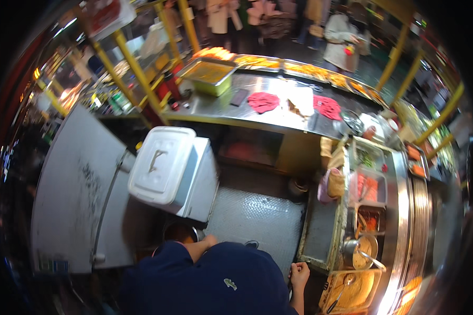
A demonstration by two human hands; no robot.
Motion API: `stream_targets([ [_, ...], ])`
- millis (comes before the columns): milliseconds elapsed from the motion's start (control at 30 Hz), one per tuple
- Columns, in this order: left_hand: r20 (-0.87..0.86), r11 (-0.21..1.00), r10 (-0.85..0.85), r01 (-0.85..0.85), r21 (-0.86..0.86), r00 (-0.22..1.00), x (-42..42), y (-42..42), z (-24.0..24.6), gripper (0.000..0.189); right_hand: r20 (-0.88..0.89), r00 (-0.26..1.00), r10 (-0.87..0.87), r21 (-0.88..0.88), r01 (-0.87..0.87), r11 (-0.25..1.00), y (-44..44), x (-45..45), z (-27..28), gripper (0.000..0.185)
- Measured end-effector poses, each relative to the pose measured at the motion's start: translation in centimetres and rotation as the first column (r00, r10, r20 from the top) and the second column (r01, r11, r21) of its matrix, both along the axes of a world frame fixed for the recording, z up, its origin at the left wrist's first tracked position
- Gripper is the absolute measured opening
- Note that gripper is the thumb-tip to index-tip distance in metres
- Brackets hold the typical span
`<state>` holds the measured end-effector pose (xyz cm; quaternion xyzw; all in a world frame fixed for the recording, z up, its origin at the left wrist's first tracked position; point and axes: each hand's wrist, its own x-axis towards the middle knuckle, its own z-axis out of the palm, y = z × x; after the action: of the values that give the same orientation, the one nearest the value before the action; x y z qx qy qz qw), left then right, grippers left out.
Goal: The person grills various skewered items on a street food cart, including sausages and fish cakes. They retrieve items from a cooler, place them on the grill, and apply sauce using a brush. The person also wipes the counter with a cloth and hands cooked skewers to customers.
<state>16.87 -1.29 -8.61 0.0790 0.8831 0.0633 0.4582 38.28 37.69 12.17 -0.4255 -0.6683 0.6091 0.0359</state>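
Observation:
My left hand (210, 240) shows just past the front of my dark blue shirt, beside a pot (197, 234) with dark reddish contents. Most of its fingers are hidden, and I cannot tell whether it grips anything. Low on the right, my right hand (300, 274) hangs with curled fingers near the counter; whether something thin is in it is unclear. Closest to that hand is a rectangular tub of tan sauce (362, 293) with a ladle (345, 283) resting in it. Behind the tub, a metal pot (351, 249) holds similar sauce and a long-handled ladle.
A white bin with a lid (161, 165) stands ahead on the left, beside a pale cabinet (75, 189). Metal plate flooring (256, 212) lies between it and the right counter. Across the front runs a steel counter (220, 106) bearing red cloths (263, 102) and food trays (256, 62). People stand beyond.

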Motion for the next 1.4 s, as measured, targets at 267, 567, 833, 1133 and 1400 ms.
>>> stream_targets([
  [267,-0.068,0.741,-0.654,0.657,0.140,0.753,-7.4,2.8,-3.6,0.050,0.224,0.959,-0.173,0.361,0.083,0.929,-2.5,7.1,-2.6,0.041],
  [567,0.101,0.635,-0.762,0.708,0.308,0.640,-2.7,25.3,-1.7,0.041,0.202,0.646,-0.736,0.402,0.631,0.664,-12.5,16.6,-7.8,0.018],
  [833,0.026,0.249,-0.967,0.916,0.316,0.253,5.2,30.2,-1.1,0.033,0.281,0.206,-0.937,0.332,0.895,0.297,-27.7,22.9,-9.5,0.005],
  [1133,-0.264,-0.537,-0.837,0.811,0.232,-0.479,13.7,31.1,-2.2,0.026,0.358,-0.036,-0.933,0.237,0.970,0.053,-37.4,28.5,-6.5,0.026],
  [1400,-0.118,-0.245,-0.969,0.785,0.569,-0.217,44.7,28.5,5.2,0.023,0.247,-0.252,-0.936,0.274,0.944,-0.182,-44.7,42.1,-7.0,0.014],
])
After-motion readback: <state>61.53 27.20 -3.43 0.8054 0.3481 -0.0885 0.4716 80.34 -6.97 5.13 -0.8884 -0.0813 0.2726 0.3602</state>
